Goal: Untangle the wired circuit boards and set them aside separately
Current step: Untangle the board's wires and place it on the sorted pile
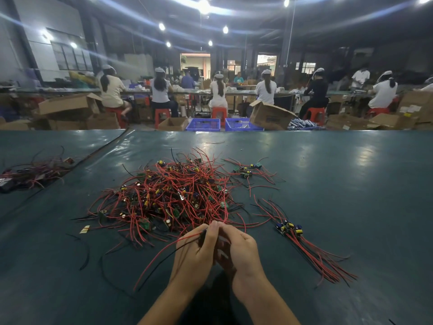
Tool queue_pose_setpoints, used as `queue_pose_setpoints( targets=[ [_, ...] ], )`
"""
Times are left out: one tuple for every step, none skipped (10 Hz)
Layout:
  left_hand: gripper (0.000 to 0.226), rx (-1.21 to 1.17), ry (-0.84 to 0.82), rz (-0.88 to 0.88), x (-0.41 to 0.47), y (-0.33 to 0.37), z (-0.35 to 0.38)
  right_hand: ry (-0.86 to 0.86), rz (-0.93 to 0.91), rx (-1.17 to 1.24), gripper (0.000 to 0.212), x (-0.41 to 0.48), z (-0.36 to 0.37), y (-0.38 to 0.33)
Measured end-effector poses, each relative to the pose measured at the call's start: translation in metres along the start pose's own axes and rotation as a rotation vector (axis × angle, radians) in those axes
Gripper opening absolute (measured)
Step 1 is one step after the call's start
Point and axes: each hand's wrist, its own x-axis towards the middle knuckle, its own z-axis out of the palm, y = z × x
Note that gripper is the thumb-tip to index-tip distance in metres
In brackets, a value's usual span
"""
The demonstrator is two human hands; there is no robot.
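A big tangled heap of small circuit boards with red and black wires [168, 195] lies on the dark green table [339, 174]. My left hand [195, 250] and my right hand [239, 249] meet just in front of the heap, fingers curled round one wired board that is mostly hidden between them. Its red and black wires [159, 259] trail out to the lower left. A sorted bundle of boards [289, 228] lies to the right with its wires fanned toward me. A smaller group of boards [247, 171] sits at the heap's far right.
Another dim pile of wired boards [30, 172] lies at the far left by a seam in the table cover. Loose black wires [84, 252] lie on the near left. Beyond the table edge are blue crates [203, 125], cardboard boxes and seated workers.
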Motion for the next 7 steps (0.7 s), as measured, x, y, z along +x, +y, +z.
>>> queue_pose_setpoints(
  targets=[
    [0.019, 0.073, -0.004, 0.034, -0.002, 0.001, 0.001, 0.027, 0.069, 0.076, 0.02, 0.001, 0.0, -0.003],
    [0.025, 0.067, 0.008, 0.077, 0.0, -0.004, 0.002, 0.043, 0.114, 0.166, 0.016, 0.004, -0.001, -0.005],
    [0.038, 0.09, 0.031, 0.093, 0.001, -0.007, 0.002, 0.081, 0.133, 0.232, 0.012, 0.011, -0.006, -0.009],
    [0.049, 0.073, 0.039, 0.167, 0.002, -0.011, 0.004, 0.109, 0.134, 0.317, 0.01, 0.02, -0.015, -0.015],
    [0.047, 0.052, 0.011, 0.213, 0.002, -0.01, 0.006, 0.123, 0.145, 0.396, 0.012, 0.027, -0.02, -0.021],
    [0.046, 0.038, -0.037, 0.212, 0.001, -0.01, 0.008, 0.132, 0.128, 0.477, 0.015, 0.031, -0.026, -0.027],
    [0.047, 0.021, -0.069, 0.228, 0.0, -0.01, 0.01, 0.125, 0.119, 0.522, 0.015, 0.033, -0.033, -0.034]
  ],
)
